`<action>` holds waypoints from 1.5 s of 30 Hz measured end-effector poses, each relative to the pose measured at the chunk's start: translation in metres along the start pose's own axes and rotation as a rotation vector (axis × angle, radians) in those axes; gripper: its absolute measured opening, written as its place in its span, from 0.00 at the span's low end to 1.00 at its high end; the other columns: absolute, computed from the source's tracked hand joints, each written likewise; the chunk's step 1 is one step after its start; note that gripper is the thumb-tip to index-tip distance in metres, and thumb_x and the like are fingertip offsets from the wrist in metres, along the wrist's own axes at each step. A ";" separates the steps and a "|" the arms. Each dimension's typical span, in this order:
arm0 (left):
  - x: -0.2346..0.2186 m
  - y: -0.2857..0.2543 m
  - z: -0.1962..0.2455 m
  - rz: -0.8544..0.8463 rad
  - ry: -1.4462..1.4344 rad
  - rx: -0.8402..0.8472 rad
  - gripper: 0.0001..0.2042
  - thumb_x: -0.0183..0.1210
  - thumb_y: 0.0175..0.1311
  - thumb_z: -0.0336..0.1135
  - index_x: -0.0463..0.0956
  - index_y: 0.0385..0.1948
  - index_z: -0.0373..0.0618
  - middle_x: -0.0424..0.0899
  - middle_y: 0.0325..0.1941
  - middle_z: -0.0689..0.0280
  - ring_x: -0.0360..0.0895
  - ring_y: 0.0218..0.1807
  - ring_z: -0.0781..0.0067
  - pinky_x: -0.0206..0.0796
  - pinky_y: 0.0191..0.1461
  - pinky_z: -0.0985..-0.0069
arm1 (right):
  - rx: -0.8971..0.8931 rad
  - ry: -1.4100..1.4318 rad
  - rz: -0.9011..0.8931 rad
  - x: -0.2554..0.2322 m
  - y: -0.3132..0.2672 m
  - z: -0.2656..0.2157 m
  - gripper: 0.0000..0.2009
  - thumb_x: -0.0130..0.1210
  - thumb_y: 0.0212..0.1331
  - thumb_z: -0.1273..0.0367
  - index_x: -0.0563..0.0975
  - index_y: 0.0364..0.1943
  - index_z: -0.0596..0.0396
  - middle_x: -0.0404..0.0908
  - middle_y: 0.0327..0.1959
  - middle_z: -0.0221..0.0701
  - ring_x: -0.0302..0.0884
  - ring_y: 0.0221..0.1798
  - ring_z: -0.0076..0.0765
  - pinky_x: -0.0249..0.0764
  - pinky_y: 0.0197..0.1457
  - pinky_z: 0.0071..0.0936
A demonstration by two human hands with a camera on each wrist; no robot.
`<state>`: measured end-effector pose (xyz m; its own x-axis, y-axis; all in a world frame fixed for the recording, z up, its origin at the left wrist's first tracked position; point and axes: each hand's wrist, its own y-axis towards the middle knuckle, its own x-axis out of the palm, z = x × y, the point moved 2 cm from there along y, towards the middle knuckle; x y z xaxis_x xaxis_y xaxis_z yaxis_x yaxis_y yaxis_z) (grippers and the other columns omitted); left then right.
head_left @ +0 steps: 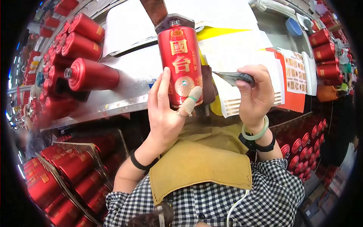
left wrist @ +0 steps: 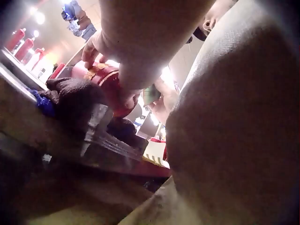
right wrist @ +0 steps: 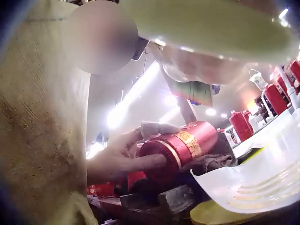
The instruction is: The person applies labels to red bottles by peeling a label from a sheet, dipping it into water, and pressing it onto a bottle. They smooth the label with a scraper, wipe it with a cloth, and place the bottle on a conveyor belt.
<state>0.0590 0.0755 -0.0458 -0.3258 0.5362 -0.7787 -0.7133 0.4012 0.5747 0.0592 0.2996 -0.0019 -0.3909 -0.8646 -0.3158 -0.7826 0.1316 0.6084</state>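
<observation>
Your bottle (head_left: 180,66): red, gold characters. Your tool handle (head_left: 247,78): black. Finger cover (head_left: 189,103): cream, green band. Bangle (head_left: 264,131): pale green. Apron (head_left: 200,166): mustard. Shirt (head_left: 193,198): black-and-white check. Paper sheet (head_left: 236,94): white, brown stripes along near edge.

Shiny workbench (head_left: 136,72), red bottles (head_left: 94,74) at left, white paper sheets (head_left: 249,89)

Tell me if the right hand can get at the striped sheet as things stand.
Probably yes: in the head view, the right hand overlaps the striped sheet, and nothing visible blocks the way. It grips a dark-handled blade, though, so picking the sheet up may mean setting that down.
</observation>
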 end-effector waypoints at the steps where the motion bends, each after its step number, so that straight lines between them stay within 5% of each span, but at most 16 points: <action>1: 0.002 0.000 0.001 -0.002 -0.001 -0.002 0.22 0.69 0.62 0.34 0.84 0.57 0.72 0.67 0.76 0.44 0.73 0.67 0.39 0.73 0.64 0.52 | 0.002 0.000 -0.001 0.000 -0.001 0.001 0.13 0.67 0.57 0.82 0.83 0.46 0.59 0.83 0.39 0.33 0.80 0.37 0.29 0.76 0.41 0.24; 4: 0.003 0.000 0.002 0.039 -0.032 -0.003 0.21 0.69 0.61 0.34 0.85 0.56 0.71 0.68 0.75 0.43 0.74 0.68 0.38 0.73 0.64 0.52 | 0.061 0.031 -0.014 0.001 -0.005 0.003 0.13 0.67 0.58 0.82 0.83 0.47 0.59 0.83 0.38 0.34 0.80 0.38 0.29 0.77 0.42 0.25; 13: 0.003 -0.006 -0.005 0.118 -0.255 -0.087 0.26 0.77 0.48 0.26 0.83 0.54 0.41 0.75 0.71 0.41 0.77 0.67 0.34 0.76 0.66 0.51 | 0.276 0.076 -0.077 0.024 -0.019 -0.007 0.14 0.66 0.63 0.77 0.81 0.52 0.58 0.86 0.43 0.37 0.84 0.40 0.34 0.79 0.44 0.29; 16: 0.006 -0.011 -0.008 0.131 -0.325 -0.157 0.30 0.78 0.44 0.25 0.82 0.56 0.36 0.77 0.69 0.41 0.77 0.68 0.35 0.74 0.68 0.52 | 0.215 0.019 -0.185 0.035 -0.025 -0.013 0.13 0.66 0.62 0.76 0.81 0.51 0.58 0.84 0.41 0.39 0.84 0.42 0.46 0.79 0.45 0.35; 27: 0.002 -0.005 0.000 0.080 -0.161 -0.085 0.29 0.75 0.49 0.26 0.81 0.59 0.40 0.72 0.72 0.44 0.76 0.68 0.36 0.75 0.67 0.52 | 0.066 -0.084 -0.069 0.036 -0.002 -0.009 0.13 0.65 0.60 0.79 0.82 0.49 0.56 0.83 0.38 0.40 0.82 0.39 0.50 0.78 0.43 0.38; 31: 0.002 -0.007 0.000 -0.030 -0.001 0.030 0.30 0.73 0.56 0.31 0.77 0.64 0.44 0.66 0.75 0.43 0.71 0.70 0.34 0.71 0.70 0.48 | 0.171 -0.043 0.044 0.033 -0.003 -0.004 0.13 0.66 0.61 0.79 0.82 0.50 0.56 0.84 0.39 0.37 0.84 0.40 0.40 0.79 0.45 0.32; 36: 0.006 -0.009 0.005 -0.054 -0.141 -0.133 0.27 0.72 0.62 0.33 0.76 0.64 0.43 0.65 0.75 0.41 0.68 0.72 0.33 0.66 0.73 0.47 | 0.181 -0.054 0.095 0.022 -0.005 0.004 0.12 0.65 0.62 0.79 0.81 0.50 0.59 0.86 0.42 0.33 0.82 0.40 0.31 0.77 0.47 0.27; 39: 0.009 -0.011 0.004 -0.014 -0.193 -0.144 0.27 0.71 0.63 0.34 0.75 0.63 0.34 0.65 0.75 0.40 0.67 0.72 0.33 0.66 0.74 0.50 | 0.220 -0.038 0.108 0.017 -0.006 0.004 0.12 0.65 0.63 0.79 0.81 0.50 0.60 0.86 0.42 0.32 0.80 0.41 0.28 0.76 0.48 0.25; 41: 0.008 -0.009 0.001 0.016 -0.104 0.006 0.28 0.72 0.63 0.36 0.75 0.65 0.40 0.65 0.75 0.41 0.68 0.72 0.32 0.66 0.74 0.50 | 0.244 -0.023 0.105 0.014 -0.007 0.005 0.12 0.65 0.63 0.79 0.81 0.50 0.60 0.86 0.43 0.32 0.80 0.41 0.27 0.75 0.48 0.24; 42: 0.007 -0.009 0.000 0.007 -0.068 -0.005 0.26 0.73 0.62 0.37 0.79 0.63 0.52 0.68 0.72 0.41 0.70 0.70 0.33 0.69 0.70 0.49 | 0.267 -0.004 0.100 0.014 -0.008 0.006 0.12 0.65 0.64 0.79 0.81 0.51 0.60 0.86 0.43 0.31 0.80 0.42 0.26 0.75 0.49 0.24; 45: 0.001 0.003 0.007 -0.065 -0.061 -0.168 0.23 0.75 0.58 0.37 0.84 0.57 0.63 0.70 0.69 0.43 0.73 0.66 0.34 0.72 0.64 0.47 | 0.305 0.067 0.102 0.016 -0.009 0.008 0.12 0.64 0.65 0.78 0.81 0.51 0.61 0.85 0.44 0.32 0.79 0.43 0.25 0.75 0.50 0.23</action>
<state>0.0603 0.0823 -0.0430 -0.2411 0.5593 -0.7932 -0.8269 0.3094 0.4695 0.0564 0.2885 -0.0184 -0.4496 -0.8683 -0.2094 -0.8542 0.3495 0.3849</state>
